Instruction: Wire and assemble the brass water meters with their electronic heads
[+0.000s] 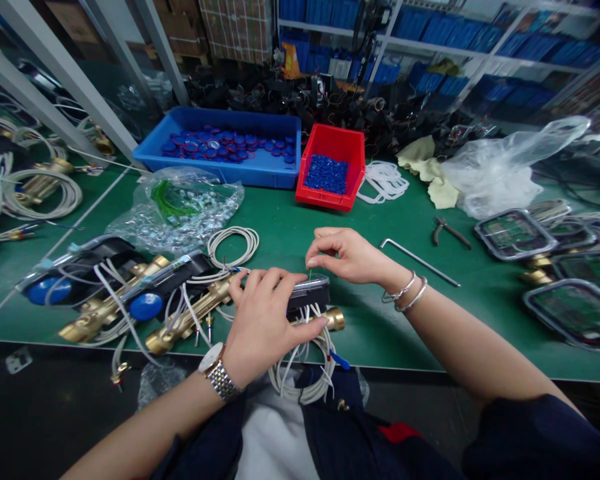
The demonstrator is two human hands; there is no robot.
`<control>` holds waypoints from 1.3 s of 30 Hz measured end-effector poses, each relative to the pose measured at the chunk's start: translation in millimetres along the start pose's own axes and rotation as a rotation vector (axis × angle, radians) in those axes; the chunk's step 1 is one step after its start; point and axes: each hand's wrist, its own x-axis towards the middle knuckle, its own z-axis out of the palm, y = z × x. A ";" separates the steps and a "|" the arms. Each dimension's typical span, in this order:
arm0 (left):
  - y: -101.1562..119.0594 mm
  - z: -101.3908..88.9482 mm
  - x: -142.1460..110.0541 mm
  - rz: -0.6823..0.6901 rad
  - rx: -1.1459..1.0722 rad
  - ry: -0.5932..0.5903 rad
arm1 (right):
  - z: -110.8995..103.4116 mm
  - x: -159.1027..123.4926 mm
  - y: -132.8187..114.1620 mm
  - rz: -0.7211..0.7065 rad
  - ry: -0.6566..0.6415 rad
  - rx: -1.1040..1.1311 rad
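Note:
A brass water meter body [336, 319] with a black electronics housing [310, 292] lies at the table's front edge. My left hand [263, 320] rests over the housing, fingers curled on top of it and holding it down. My right hand [343, 255] hovers just above the housing's right end, thumb and fingers pinched on a thin green wire [309, 275] that stands up from it. White cables [305, 373] hang from the meter over the table edge.
Two more brass meters [110, 303] with blue caps lie to the left. A bag of small parts [180, 207], a blue tray of caps [225, 143], a red bin [330, 170], a hex key [420, 262], pliers [450, 231] and circuit-board housings [575, 310] surround the green mat.

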 end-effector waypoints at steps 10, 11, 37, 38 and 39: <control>-17.2 -7.3 0.1 0.028 -0.143 0.072 | 2.0 -1.0 -12.6 0.062 -0.057 0.066; -21.5 -10.5 1.7 0.075 -0.139 0.117 | 3.7 -0.6 -13.7 0.091 -0.024 0.044; 7.7 -32.2 -11.9 0.155 -0.495 -0.040 | 27.7 -87.1 -49.9 0.373 0.483 0.992; 8.1 -31.8 -11.5 0.137 -0.486 -0.016 | 33.6 -90.7 -51.5 0.387 0.491 1.001; 8.3 -31.0 -10.9 0.116 -0.475 0.008 | 39.6 -93.4 -52.4 0.400 0.500 1.011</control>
